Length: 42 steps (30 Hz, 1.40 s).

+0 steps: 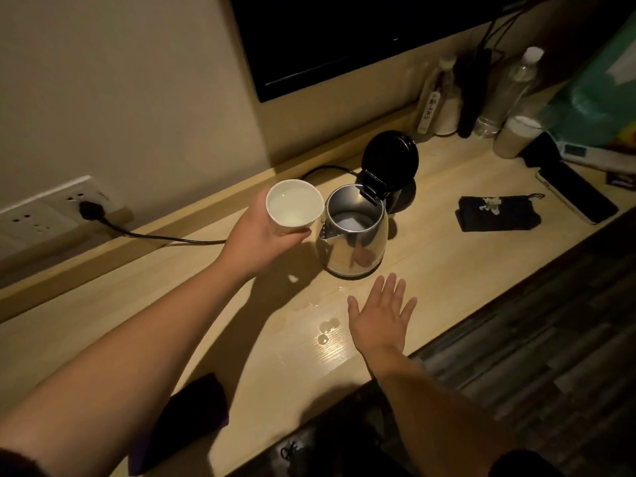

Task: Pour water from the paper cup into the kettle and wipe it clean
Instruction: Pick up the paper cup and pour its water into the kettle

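Note:
My left hand (256, 241) grips a white paper cup (294, 206) holding water, held upright just left of the kettle's rim. The steel kettle (354, 246) stands on the wooden desk (447, 256) with its black lid (390, 160) flipped up, and some water shows inside. In front of the kettle my right hand (380, 318) hovers flat over the desk, fingers spread and holding nothing. Water drops (327, 327) and a wet patch lie on the desk just left of that hand. A dark purple cloth (187, 414) lies at the near desk edge under my left forearm.
The kettle's black base (404, 197) sits behind it, its cord (161, 237) running to a wall socket (91, 210). A black pouch (497, 213), a phone (578, 196), bottles (509, 87) and a cup (516, 136) crowd the right back. A dark screen (344, 39) hangs above.

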{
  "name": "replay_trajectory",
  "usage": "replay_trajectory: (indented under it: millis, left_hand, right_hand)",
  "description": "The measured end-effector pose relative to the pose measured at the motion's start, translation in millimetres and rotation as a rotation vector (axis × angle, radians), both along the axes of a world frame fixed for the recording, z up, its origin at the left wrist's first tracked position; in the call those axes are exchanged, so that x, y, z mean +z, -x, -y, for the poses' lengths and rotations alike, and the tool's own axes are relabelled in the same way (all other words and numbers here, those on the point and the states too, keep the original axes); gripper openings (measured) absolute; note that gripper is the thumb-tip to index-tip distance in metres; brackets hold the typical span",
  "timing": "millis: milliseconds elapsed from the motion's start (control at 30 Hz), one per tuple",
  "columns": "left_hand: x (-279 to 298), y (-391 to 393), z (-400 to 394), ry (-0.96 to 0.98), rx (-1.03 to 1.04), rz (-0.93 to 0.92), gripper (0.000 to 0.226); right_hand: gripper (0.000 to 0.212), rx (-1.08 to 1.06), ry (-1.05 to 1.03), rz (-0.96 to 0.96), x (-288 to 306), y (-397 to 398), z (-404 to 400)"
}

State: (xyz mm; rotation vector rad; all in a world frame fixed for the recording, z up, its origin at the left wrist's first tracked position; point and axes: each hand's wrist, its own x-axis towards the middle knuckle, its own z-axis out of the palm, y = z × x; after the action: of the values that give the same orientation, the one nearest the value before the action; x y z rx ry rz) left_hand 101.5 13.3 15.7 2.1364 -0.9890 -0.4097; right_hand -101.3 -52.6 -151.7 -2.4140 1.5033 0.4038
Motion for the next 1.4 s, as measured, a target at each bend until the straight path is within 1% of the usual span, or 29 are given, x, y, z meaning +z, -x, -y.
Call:
replay_trajectory:
  millis: [200, 567, 700, 900, 1400]
  left_hand:
    - [3.9, -6.4, 13.3, -0.02, -0.117, 0.087, 0.077]
    - [2.0, -20.3, 28.6, -0.1, -0.267, 0.194, 0.076]
    - [3.7, -23.1, 28.7, -0.105, -0.286, 0.205, 0.076]
    - [7.2, -24.7, 29.9, -0.118, -0.309, 0.218, 0.076]
    - [18.1, -24.4, 36.7, -0.155, -0.345, 0.291, 0.078]
  right_hand:
    - [0.091, 0.013, 0.0, 0.005, 2.4, 1.0, 0.4]
    - [0.089, 0.008, -0.003, 0.018, -0.3, 1.5, 0.5]
    - [0.084, 0.007, 0.003, 0.011, -3.2, 1.2, 0.3]
    - [0.082, 0.008, 0.01, 0.022, -2.5, 1.2, -0.4]
    - [0.086, 0.014, -0.004, 0.008, -0.2, 1.7, 0.6]
